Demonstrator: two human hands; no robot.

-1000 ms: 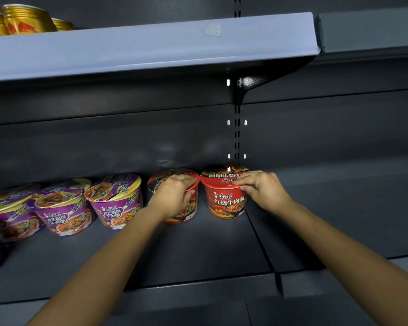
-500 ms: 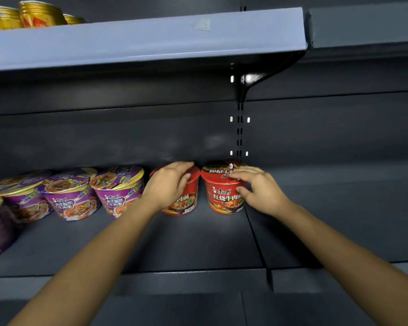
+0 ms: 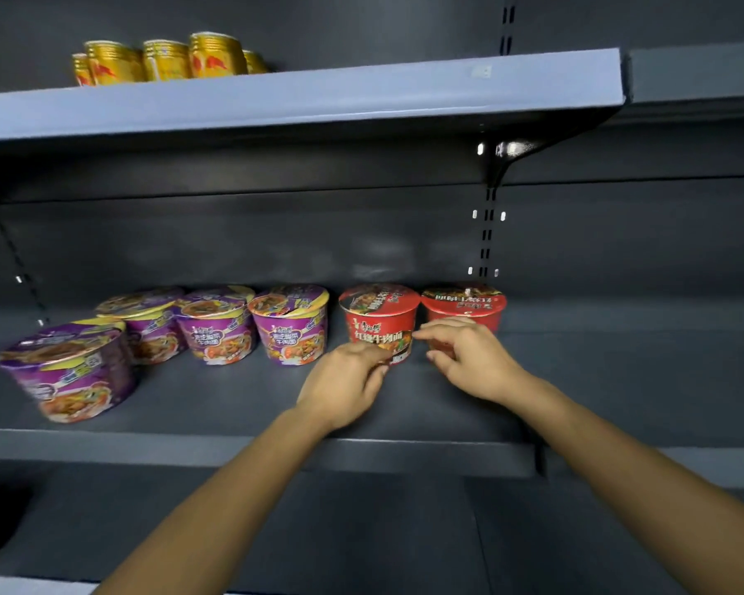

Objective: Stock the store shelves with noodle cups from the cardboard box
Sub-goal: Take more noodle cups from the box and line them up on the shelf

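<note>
Red noodle cups (image 3: 379, 324) stand upright on the shelf (image 3: 233, 401), lids up.

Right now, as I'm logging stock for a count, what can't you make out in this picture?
Head view only.
Cardboard box: outside the frame.
Right red cup: lower label covered by the right hand.
Left hand: blur hides whether it grips the left red cup.
Gold cans: bases hidden behind the upper shelf's lip.
Nearest purple cup: print blurred.

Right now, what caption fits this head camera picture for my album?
Two red noodle cups beside purple cups on a dark shelf, with left hand and right hand in front.
</note>
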